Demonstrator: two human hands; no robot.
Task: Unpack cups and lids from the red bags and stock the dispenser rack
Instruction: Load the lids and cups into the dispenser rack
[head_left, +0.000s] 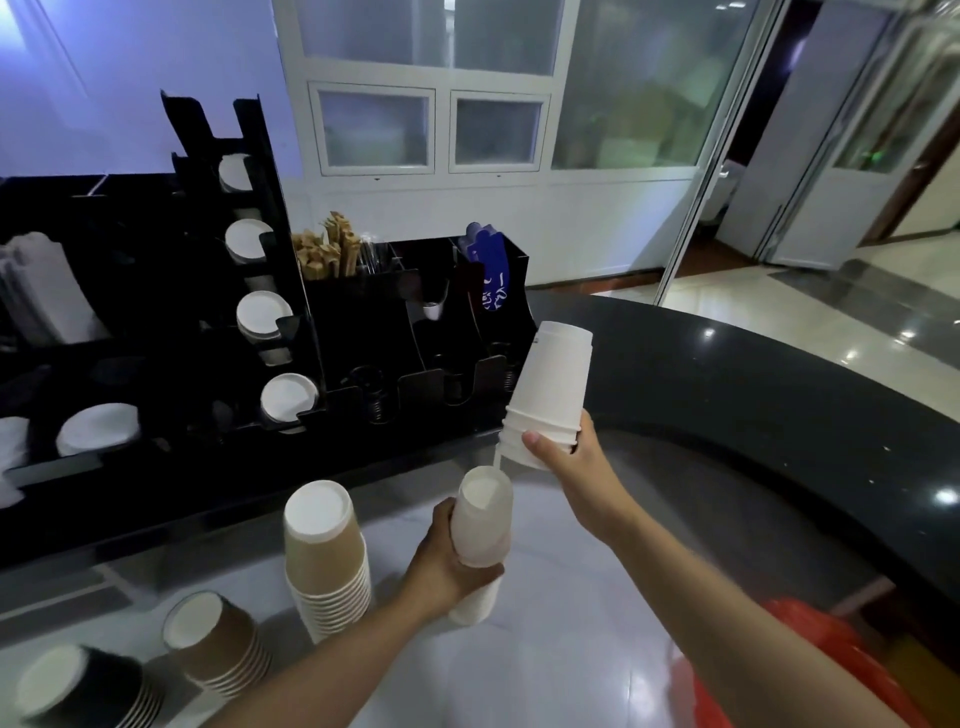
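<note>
White cup stack gripped by right hand, right of dispenser rack; wrapped white stack clutched in left hand. Rack slots partly stocked; three unpacked stacks below rack, red bag beyond: stocking judged midway.
</note>
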